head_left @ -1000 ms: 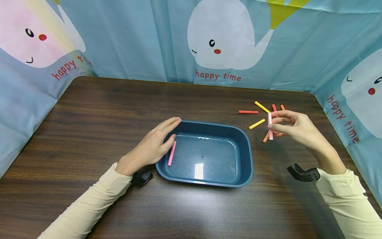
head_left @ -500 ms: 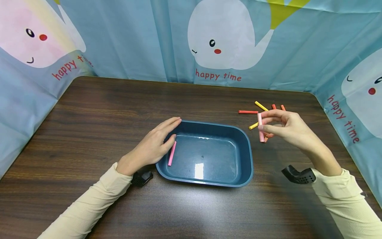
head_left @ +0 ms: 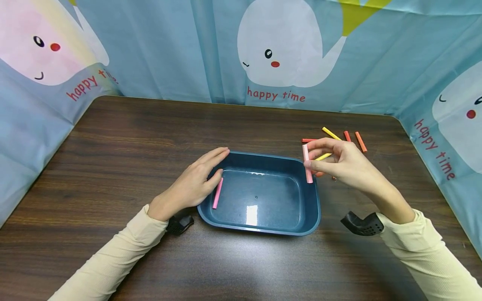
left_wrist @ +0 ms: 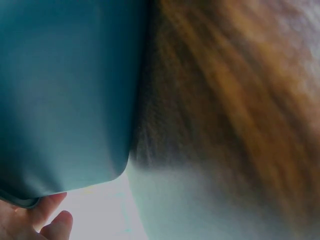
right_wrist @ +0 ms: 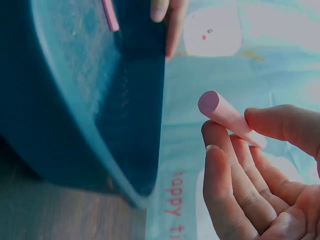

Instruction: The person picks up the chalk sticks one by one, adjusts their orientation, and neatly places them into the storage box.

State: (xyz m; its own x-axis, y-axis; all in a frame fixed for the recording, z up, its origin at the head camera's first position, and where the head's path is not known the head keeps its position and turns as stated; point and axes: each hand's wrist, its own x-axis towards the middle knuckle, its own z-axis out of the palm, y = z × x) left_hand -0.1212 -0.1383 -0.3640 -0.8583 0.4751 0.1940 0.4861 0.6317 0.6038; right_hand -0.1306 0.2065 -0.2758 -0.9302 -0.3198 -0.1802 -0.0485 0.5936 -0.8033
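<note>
A pale pink stick of chalk [head_left: 308, 167] is pinched between the thumb and fingertips of my right hand [head_left: 348, 165], above the right rim of the blue plastic basin [head_left: 278, 209]. In the right wrist view the round end of this chalk [right_wrist: 225, 112] faces the camera, apart from the basin wall. My left hand [head_left: 188, 186] grips the basin's left rim at the far corner, thumb on the inside and fingers on the outside. A brighter pink chalk stick [head_left: 218, 193] lies in the basin near that thumb.
Behind the right hand, several chalk sticks lie on the dark wooden table [head_left: 150, 129]: a yellow one [head_left: 331, 133], a red one [head_left: 308, 140], an orange one [head_left: 361, 141] and others partly hidden. A blue whale-print curtain [head_left: 222, 50] borders the table's back and sides.
My right hand has carried the pale pink chalk leftward from the loose chalks to the basin's right rim. The left hand and basin have stayed put.
</note>
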